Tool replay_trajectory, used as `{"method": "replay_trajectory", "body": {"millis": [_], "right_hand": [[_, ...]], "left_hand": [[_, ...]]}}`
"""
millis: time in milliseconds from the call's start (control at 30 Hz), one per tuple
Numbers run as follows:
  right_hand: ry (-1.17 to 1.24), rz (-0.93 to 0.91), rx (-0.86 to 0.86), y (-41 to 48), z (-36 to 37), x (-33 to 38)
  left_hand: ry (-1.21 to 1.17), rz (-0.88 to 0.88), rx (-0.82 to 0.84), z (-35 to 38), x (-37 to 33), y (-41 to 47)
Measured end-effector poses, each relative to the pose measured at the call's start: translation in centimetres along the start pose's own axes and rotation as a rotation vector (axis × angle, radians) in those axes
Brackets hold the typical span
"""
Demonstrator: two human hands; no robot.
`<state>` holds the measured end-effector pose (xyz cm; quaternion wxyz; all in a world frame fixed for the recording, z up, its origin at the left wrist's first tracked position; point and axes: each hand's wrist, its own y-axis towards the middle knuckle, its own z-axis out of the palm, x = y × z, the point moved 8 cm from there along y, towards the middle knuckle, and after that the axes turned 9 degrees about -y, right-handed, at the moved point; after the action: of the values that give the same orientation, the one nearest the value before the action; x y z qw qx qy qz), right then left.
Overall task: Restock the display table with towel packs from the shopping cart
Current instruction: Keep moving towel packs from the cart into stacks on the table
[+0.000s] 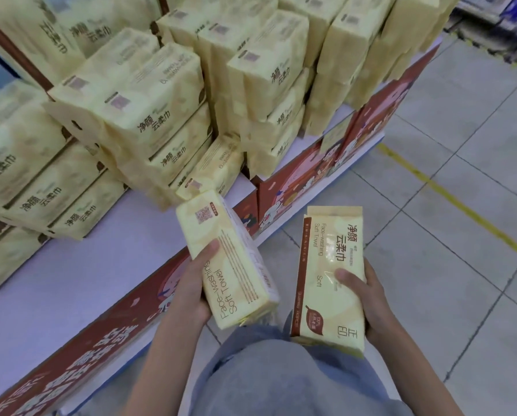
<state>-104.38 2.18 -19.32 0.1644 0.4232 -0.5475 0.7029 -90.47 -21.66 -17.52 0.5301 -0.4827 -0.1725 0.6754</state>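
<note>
Each hand grips a pack — left (191, 283) on one (225, 259), right (368, 298) on another (329, 277) — placing comes next, probably the table (95, 265) gap at ten o'clock.

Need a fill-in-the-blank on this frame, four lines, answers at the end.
1. The left hand holds the left pack and the right hand holds the right pack: ____ packs in hand in all.
2. The right pack's label reads Face-washing Soft ____.
3. The stacked packs stand on the display table, whose front panel is ____.
4. A ____ line crosses the tiled floor.
Missing words: two; Towel; red; yellow.
</note>
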Motion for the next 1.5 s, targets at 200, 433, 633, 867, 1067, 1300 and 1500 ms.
{"method": "replay_trajectory", "body": {"millis": [200,433,633,867,1067,1300,1500], "right_hand": [[-0.123,0.010,0.135,5.8,1.4,3.7],[-0.396,-0.050,0.500,12.0,6.1,11.2],[-0.747,-0.191,0.779,14.0,11.2,15.8],[-1.101,-0.578,1.031,11.7,20.3,19.7],[-1.591,-1.217,1.022,8.8,28.0,21.2],[-1.902,-1.520,1.052,10.8,32.8,20.7],[-2.031,-1.669,0.936,13.3,34.0,21.4]], "left_hand": [[-0.129,0.048,-0.083,2.0,-0.4,2.0],[-0.392,0.213,-0.252,3.5,-0.1,1.5],[-0.615,0.355,-0.361,4.2,2.0,-0.6],[-0.773,0.483,-0.442,3.5,3.4,-2.2],[-0.825,0.519,-0.480,2.4,3.7,-2.7],[-0.850,0.480,-0.483,2.0,3.5,-1.8],[-0.858,0.437,-0.451,2.2,2.6,-0.8]]}}
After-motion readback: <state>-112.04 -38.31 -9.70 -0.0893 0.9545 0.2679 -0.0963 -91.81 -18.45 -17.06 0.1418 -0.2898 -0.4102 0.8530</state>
